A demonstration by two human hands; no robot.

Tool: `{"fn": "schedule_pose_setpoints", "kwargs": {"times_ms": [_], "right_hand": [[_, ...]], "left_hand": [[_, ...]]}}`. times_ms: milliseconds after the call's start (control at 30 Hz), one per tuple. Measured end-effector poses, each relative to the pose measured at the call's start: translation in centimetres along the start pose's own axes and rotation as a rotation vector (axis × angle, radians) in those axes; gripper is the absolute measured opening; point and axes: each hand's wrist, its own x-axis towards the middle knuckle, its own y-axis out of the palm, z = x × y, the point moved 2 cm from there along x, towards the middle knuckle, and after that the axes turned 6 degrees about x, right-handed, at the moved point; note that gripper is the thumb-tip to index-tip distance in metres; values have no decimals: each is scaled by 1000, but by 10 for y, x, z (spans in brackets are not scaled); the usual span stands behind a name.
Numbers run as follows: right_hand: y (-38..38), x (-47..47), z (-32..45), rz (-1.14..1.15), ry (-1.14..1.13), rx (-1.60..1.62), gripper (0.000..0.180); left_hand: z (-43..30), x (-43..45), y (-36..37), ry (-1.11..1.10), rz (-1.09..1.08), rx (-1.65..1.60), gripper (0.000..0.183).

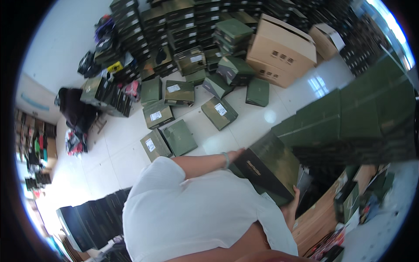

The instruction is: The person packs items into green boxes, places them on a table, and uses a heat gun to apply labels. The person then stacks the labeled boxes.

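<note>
A shoe-style cardboard box [268, 163] with a green-brown camouflage top and a dark side bearing writing is held in front of my body at the right. My left hand [237, 154], with a pale bracelet at the wrist, supports its far left end. On the near right end lies my right hand [290, 204], fingers along the corner. Below the dark side shows a green surface [278, 199] with a white label; I cannot tell whether it is a second box. The box hides part of both hands.
Several green boxes, some labelled like this camouflage box [219, 113], lie on the tiled floor [229, 139]. Box stacks [176, 29] line the back. Large brown cartons [283, 49] stand at back right. Close by are a green box row [327, 114] and a wooden surface [322, 206].
</note>
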Motion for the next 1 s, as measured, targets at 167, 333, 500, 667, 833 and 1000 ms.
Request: {"fn": "schedule_pose_setpoints", "kwargs": {"times_ms": [167, 333, 500, 667, 833, 1000], "right_hand": [[172, 81, -24, 269, -45, -396, 61], [317, 134, -35, 576, 64, -683, 74], [412, 214, -40, 730, 218, -834, 74], [524, 289, -44, 1038, 188, -734, 78], [605, 356, -21, 823, 54, -699, 69], [604, 424, -15, 700, 47, -708, 65]], "left_hand": [[-38, -91, -144, 77, 67, -427, 94], [-74, -147, -206, 292, 113, -606, 86], [-93, -129, -243, 457, -98, -861, 68], [-164, -131, -293, 569, -411, -1017, 59], [-232, -141, -407, 693, -653, -1021, 56], [-337, -170, -579, 963, -731, -659, 70]]}}
